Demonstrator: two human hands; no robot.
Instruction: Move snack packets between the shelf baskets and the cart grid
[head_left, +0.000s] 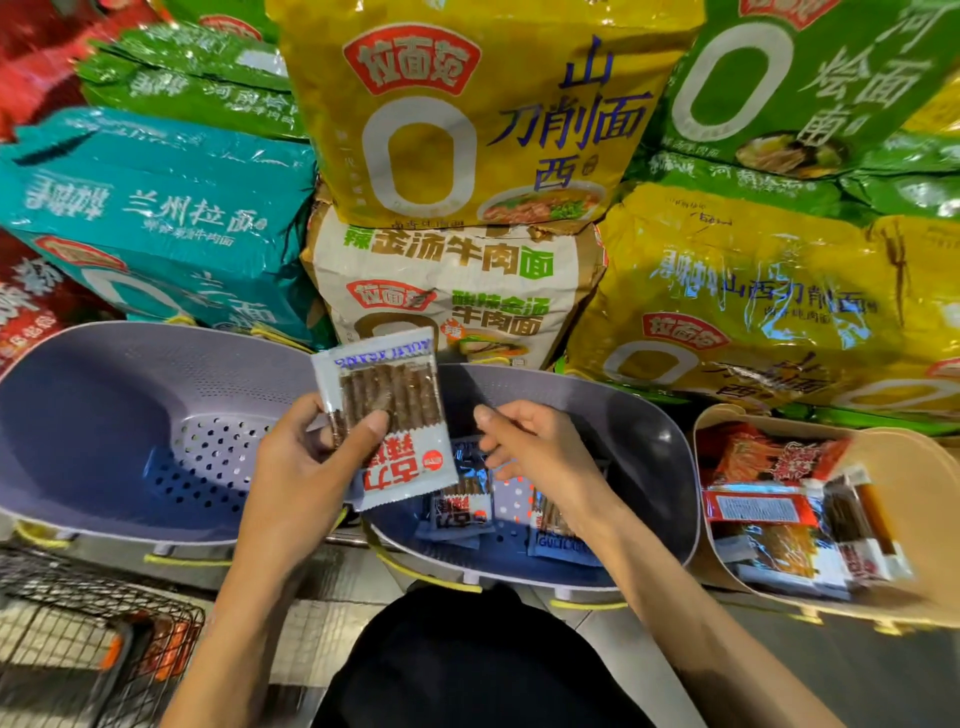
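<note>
My left hand (306, 462) grips a white snack packet (387, 410) with brown sticks showing through its window, held upright between the two purple baskets. My right hand (530, 441) hovers over the middle purple basket (660, 457), fingers loosely curled and holding nothing. Under it, on that basket's floor, lie a few more packets of the same kind (462, 504). The left purple basket (104, 415) holds nothing that I can see. A beige basket (914, 499) on the right is filled with several red and orange snack packets (779, 499).
Big noodle multipacks (483, 104) in yellow, green, teal and white are stacked behind the baskets. A wire cart grid (88, 639) with orange parts sits at the lower left. My dark clothing (467, 665) fills the bottom centre.
</note>
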